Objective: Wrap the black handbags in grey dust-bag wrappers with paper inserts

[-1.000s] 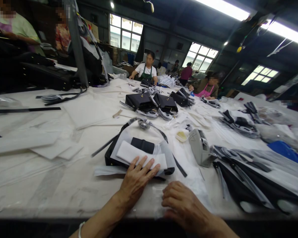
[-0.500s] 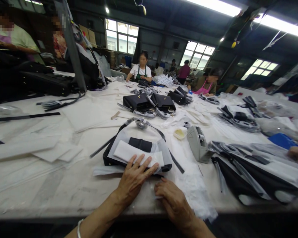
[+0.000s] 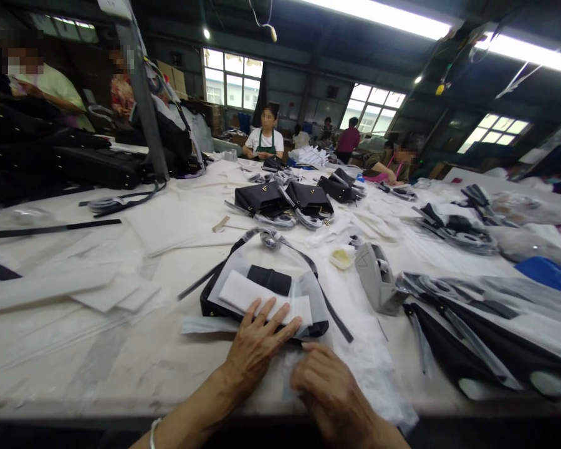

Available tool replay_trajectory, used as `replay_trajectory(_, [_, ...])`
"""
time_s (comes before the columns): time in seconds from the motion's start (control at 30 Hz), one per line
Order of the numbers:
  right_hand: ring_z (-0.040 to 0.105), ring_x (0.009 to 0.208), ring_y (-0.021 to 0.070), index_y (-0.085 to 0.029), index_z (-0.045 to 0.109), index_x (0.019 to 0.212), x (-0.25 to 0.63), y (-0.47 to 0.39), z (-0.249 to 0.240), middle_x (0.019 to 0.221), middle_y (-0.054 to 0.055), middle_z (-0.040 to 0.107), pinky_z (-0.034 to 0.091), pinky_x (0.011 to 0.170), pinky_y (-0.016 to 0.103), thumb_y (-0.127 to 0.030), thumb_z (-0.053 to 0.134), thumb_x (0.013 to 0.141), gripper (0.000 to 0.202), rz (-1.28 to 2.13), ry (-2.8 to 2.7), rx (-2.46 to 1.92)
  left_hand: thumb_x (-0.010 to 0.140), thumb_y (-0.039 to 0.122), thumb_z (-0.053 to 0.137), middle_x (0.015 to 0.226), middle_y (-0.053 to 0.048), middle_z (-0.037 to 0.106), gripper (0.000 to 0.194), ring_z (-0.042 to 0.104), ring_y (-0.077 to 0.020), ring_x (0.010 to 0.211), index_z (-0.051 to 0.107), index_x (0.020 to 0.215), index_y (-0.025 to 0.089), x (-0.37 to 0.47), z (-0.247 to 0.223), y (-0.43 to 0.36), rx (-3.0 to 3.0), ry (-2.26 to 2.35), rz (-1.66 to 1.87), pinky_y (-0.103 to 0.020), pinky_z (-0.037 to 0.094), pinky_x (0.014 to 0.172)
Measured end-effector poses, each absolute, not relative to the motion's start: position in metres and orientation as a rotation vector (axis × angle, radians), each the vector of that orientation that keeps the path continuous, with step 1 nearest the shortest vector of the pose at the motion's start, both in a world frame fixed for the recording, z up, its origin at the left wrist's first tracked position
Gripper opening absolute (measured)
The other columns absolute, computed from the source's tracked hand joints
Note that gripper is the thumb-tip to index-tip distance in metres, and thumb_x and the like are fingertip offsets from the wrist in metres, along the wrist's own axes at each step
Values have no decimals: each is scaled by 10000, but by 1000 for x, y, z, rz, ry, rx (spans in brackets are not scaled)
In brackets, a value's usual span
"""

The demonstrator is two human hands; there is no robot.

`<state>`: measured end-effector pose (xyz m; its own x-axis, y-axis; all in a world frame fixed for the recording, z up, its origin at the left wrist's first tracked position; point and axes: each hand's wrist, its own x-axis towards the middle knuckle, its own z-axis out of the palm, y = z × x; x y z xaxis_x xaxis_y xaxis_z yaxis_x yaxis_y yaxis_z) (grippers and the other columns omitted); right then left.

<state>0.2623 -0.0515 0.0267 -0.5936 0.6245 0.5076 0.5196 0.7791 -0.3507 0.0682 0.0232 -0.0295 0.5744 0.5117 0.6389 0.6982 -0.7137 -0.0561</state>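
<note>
A black handbag (image 3: 209,304) lies on the table in front of me, with thin white wrapping sheet (image 3: 312,282) over it. On top rests a folded white foam sheet (image 3: 243,293), beside a black flap (image 3: 270,280). My left hand (image 3: 257,340) lies flat on the foam's near edge, fingers spread, pressing it against the bag. Close to the bag's lower right edge, my right hand (image 3: 330,386) has its fingers curled together; what they hold, if anything, is hidden. The wrapped strap (image 3: 271,238) loops behind the bag.
A grey tape dispenser (image 3: 376,277) stands right of the bag. Further right lie black pieces in clear plastic (image 3: 477,337). Flat white sheets (image 3: 107,290) are at left. Finished-looking black bags (image 3: 262,199) sit farther back. A co-worker (image 3: 264,140) sits across the table.
The view has shifted slightly, so the table appears a little lower and further right. My left hand stays on the foam. My right hand keeps its curl beside the bag's edge.
</note>
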Motion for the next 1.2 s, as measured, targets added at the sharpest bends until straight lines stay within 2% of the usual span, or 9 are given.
replay_trajectory(0.13, [647,840,193,-221,586,934,258,-25,47,837,41,681,516,879,352,-93,500,928,154,231,-2257,-881,1035,349,457,1518,-3,474,364,399,-250,1402,537,1387,307,71,-28,23,-2484,-907,-851,-509,145,1205])
replay_trajectory(0.2, [653,842,187,-225,602,926,258,-14,49,847,40,686,518,838,318,-106,495,953,163,256,-2217,-943,1037,280,446,1504,-17,490,336,384,-226,1416,564,1348,234,71,-26,22,-2512,-838,-876,-468,151,1214])
replay_trajectory(0.3, [665,786,166,-227,634,915,261,2,48,842,27,699,518,755,263,-131,514,963,161,328,-2124,-1113,992,305,523,1394,-49,595,327,477,-209,1347,585,1284,172,71,-18,18,-2642,-861,-979,-402,257,1181])
replay_trajectory(0.43, [655,710,155,-223,670,841,266,18,48,785,7,692,507,697,251,-153,576,922,143,414,-2096,-1285,885,469,667,1238,-99,680,502,615,-258,1181,558,1260,153,80,-7,11,-2769,-1120,-1210,-448,411,1072])
replay_trajectory(0.63, [651,868,186,-223,698,787,267,33,45,890,37,687,506,817,298,-183,601,900,154,482,-2083,-1397,925,189,566,948,-52,724,55,693,-243,978,590,975,192,101,-7,12,-2596,-1378,-1505,-465,471,955])
replay_trajectory(0.77, [652,817,175,-216,679,725,271,39,43,835,23,683,497,778,291,-215,628,890,173,646,-1980,-1444,919,91,470,913,-49,712,145,698,-217,898,576,960,180,104,-9,16,-2520,-1359,-1499,-434,494,906])
replay_trajectory(1.0, [648,848,175,-210,635,632,273,46,36,864,15,684,484,804,287,-177,699,794,177,763,-1892,-1503,906,55,427,712,-12,616,179,635,-182,683,556,874,175,107,-6,20,-2447,-1373,-1362,-378,536,811])
replay_trajectory(1.1, [642,842,178,-209,639,635,273,50,35,862,12,677,484,791,294,-153,697,771,158,791,-1885,-1507,933,65,417,799,-36,655,207,644,-177,741,594,974,164,101,-3,21,-2433,-1297,-1353,-341,534,801])
replay_trajectory(1.2, [630,803,174,-208,641,648,275,55,35,825,4,663,484,738,284,-152,698,755,133,801,-1875,-1520,987,88,351,1101,-91,691,324,656,-180,992,631,1110,195,93,-3,19,-2462,-1157,-1338,-341,500,908])
